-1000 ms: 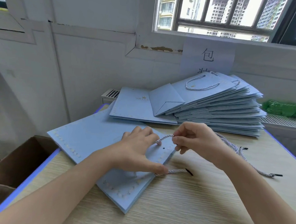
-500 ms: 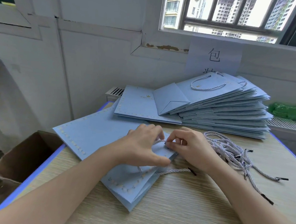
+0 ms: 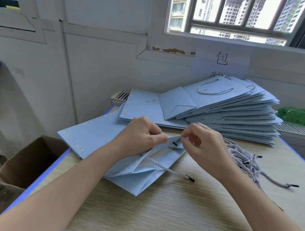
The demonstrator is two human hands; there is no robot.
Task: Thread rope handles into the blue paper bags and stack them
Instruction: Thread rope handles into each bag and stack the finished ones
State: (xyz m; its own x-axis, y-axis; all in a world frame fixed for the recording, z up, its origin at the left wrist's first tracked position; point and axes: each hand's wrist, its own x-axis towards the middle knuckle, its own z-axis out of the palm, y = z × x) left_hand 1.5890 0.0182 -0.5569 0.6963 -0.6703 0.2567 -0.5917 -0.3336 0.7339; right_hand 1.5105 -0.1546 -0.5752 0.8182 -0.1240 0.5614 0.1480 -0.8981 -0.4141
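A flat blue paper bag [image 3: 139, 178] lies at the table's middle, its mouth lifted open. My left hand [image 3: 139, 136] pinches the raised top flap from the left. My right hand [image 3: 202, 145] pinches the same flap edge from the right, by a black rope tip [image 3: 174, 144] poking through it. A white twisted rope handle [image 3: 164, 168] trails out of the bag to a black tip near the right. Under this bag lie more flat blue bags [image 3: 91, 136].
A tall stack of finished blue bags [image 3: 228, 116] with a rope handle on top stands at the back. Loose rope handles [image 3: 247, 157] lie in a heap at the right. A cardboard box [image 3: 25, 163] sits off the table's left edge. Green bundle on the radiator, far right.
The bag's top flap has been lifted open between both hands. A black rope tip now shows at the flap. The trailing rope end has slid a little right.
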